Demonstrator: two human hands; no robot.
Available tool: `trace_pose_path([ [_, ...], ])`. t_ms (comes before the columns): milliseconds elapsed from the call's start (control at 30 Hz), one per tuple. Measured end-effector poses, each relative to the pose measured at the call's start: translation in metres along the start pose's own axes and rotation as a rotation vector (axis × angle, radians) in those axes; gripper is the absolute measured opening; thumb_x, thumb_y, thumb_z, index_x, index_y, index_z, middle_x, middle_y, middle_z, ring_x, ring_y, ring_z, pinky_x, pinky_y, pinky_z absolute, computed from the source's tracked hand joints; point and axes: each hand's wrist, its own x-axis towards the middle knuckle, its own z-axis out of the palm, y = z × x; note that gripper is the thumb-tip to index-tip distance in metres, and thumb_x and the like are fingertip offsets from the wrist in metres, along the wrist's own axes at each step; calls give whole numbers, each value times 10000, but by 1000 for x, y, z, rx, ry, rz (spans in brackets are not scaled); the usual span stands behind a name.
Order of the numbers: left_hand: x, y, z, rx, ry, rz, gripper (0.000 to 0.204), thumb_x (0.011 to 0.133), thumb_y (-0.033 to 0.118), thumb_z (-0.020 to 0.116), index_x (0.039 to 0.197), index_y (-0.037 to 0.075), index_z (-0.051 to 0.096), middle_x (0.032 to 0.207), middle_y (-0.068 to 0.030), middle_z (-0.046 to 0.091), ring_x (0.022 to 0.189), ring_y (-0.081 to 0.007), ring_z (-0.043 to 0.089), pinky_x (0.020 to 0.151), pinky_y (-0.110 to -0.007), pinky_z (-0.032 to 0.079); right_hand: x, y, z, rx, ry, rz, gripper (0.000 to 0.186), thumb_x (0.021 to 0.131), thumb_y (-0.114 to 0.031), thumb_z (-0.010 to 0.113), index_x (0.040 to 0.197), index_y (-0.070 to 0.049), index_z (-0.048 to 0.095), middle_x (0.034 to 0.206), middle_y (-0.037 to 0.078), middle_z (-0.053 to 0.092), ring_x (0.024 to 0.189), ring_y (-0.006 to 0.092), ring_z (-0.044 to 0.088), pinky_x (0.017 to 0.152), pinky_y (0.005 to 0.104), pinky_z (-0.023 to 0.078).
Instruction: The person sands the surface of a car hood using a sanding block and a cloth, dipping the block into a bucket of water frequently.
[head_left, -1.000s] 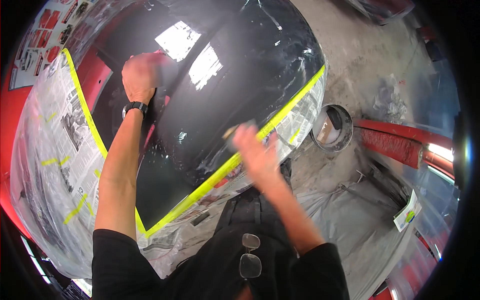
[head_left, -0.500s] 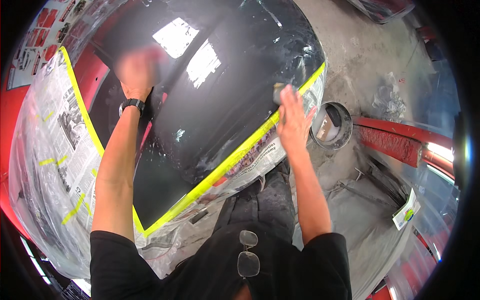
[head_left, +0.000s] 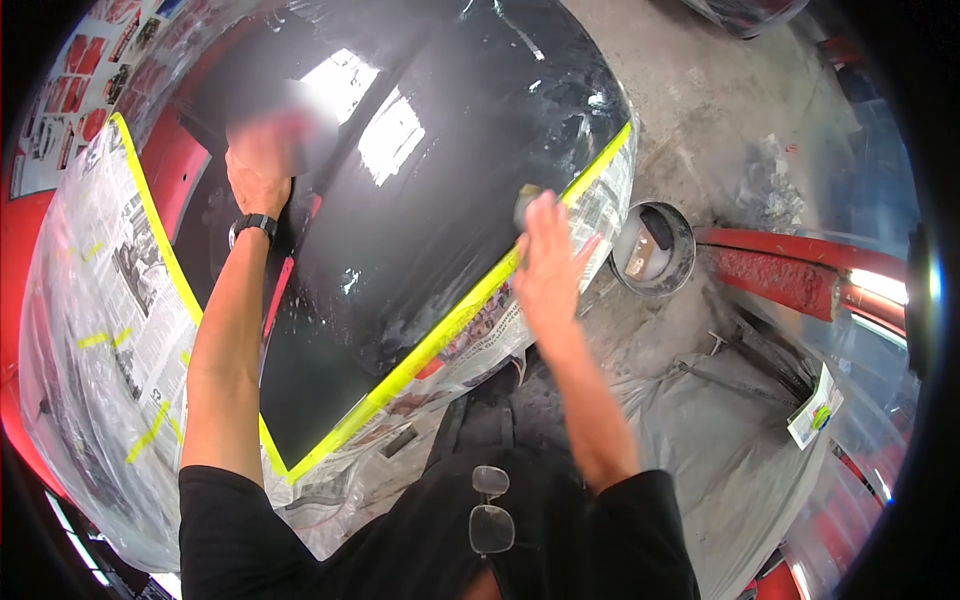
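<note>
A dark, wet, glossy car body panel (head_left: 440, 200) curves in front of me. Yellow masking tape (head_left: 425, 355) borders it, with newspaper (head_left: 150, 285) beyond the tape. My right hand (head_left: 548, 265) lies near the panel's right taped edge, fingers stretched out, a small grey pad, probably a sanding pad, (head_left: 526, 205) under the fingertips. On the far left part of the panel rests my left hand (head_left: 258, 175), a watch (head_left: 258, 226) on its wrist. Its fingers are smeared; something reddish shows there, but I cannot make out what it is.
To the right, a round bucket (head_left: 680, 275) on the floor contains cloudy liquid and a brown block (head_left: 638, 256). Beyond it runs a red beam (head_left: 775, 268). Grey sheeting (head_left: 710, 430) lies at lower right. Clear plastic (head_left: 75, 400) covers the left side.
My right hand and the grey pad have slid nearer to me and leftward along the taped edge. My left hand stays over about the same spot. The whole view has shifted slightly.
</note>
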Motion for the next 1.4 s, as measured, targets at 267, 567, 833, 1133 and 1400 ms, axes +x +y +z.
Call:
trace_pose_path([
  [267,-2,1,-5,6,1,2,414,1042,384,583,1354,133,685,1414,-224,606,1348,-377,541,1149,-472,404,20,54,13,-26,-12,-58,478,1071,-241,482,1541,-152,483,1659,73,412,1502,294,427,1157,812,148],
  [567,-7,-9,-10,29,-32,-40,411,1026,384,591,1349,150,692,1460,-197,577,1367,-381,517,1159,-474,408,-42,-11,12,129,-60,-217,563,990,-184,541,1549,-168,473,1647,84,434,1510,296,423,1187,785,85],
  [833,-2,3,4,5,-18,13,407,1031,363,588,1357,140,684,1457,-201,577,1365,-384,519,1156,-476,411,116,119,23,255,-11,296,433,1102,-257,442,1502,-100,501,1581,155,482,1442,376,469,1152,796,183],
  [1133,-3,-2,-4,5,-35,14,400,1038,329,581,1382,141,663,1455,-198,585,1382,-375,509,1173,-475,393,69,96,26,145,71,21,468,1070,-194,517,1530,-120,484,1609,84,479,1463,338,476,1160,756,237],
  [1400,-8,-15,-8,51,-87,-8,411,1057,344,567,1408,147,648,1482,-182,575,1399,-368,493,1175,-462,387,83,86,42,336,-15,187,453,1092,-245,464,1522,-105,487,1626,150,434,1501,366,408,1176,756,209],
])
